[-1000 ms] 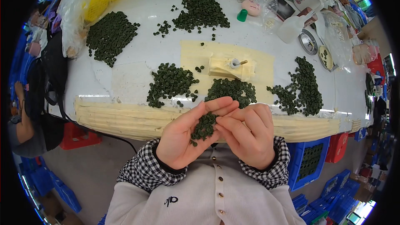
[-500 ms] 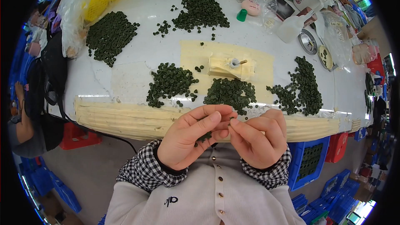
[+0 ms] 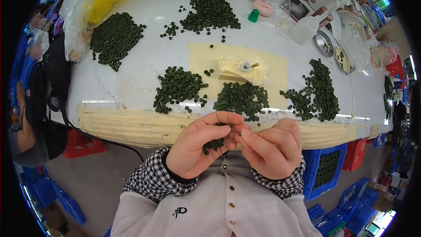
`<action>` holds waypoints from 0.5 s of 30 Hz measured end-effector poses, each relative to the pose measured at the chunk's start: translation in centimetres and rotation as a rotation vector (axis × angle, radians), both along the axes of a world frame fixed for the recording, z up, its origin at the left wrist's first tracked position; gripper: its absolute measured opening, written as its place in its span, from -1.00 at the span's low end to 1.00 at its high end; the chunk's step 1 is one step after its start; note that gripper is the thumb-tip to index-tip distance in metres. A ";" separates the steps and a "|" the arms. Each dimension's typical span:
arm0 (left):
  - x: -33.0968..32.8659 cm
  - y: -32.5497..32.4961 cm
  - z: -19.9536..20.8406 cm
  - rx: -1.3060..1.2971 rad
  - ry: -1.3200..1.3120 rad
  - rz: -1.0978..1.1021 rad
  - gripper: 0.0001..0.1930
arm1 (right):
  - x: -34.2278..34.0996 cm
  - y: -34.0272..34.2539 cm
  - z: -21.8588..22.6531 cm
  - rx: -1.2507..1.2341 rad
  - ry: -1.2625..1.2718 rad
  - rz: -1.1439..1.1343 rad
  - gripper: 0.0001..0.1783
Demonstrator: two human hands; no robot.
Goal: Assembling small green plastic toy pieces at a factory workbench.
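My left hand [image 3: 190,147] is cupped around a small handful of dark green, button-like round pieces [image 3: 213,145], its fingers curled and its thumb over them. My right hand [image 3: 276,149] is closed in a pinch, its thumb and forefinger meeting the left fingertips around a small piece mostly hidden between them. Just beyond the hands lies a pile of the same green pieces [image 3: 239,98]. Behind that pile, a tape-wrapped block [image 3: 234,71] carries a short metal pin [image 3: 251,66] that sticks out sideways.
More green heaps lie at centre left [image 3: 177,87], far left [image 3: 115,37], far middle [image 3: 211,14] and right [image 3: 322,90]. Padding [image 3: 131,125] covers the table's front edge. A round tin [image 3: 342,59], a green cap [image 3: 253,16] and plastic bags stand at the back. A blue crate [image 3: 322,173] sits below, right.
My left thumb has drawn back slightly, so more green pieces show in the palm. The right fingertips have shifted a little down and left, against the left fingers.
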State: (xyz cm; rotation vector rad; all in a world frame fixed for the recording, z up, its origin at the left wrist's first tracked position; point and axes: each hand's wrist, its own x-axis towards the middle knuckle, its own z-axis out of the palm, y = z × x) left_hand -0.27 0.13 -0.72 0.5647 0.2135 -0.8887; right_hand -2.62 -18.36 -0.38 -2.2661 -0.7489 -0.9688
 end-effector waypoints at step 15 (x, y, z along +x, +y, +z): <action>0.0 0.8 -0.3 -0.041 -0.063 0.122 -0.91 | -0.1 -1.2 0.7 0.222 0.293 -0.145 -0.74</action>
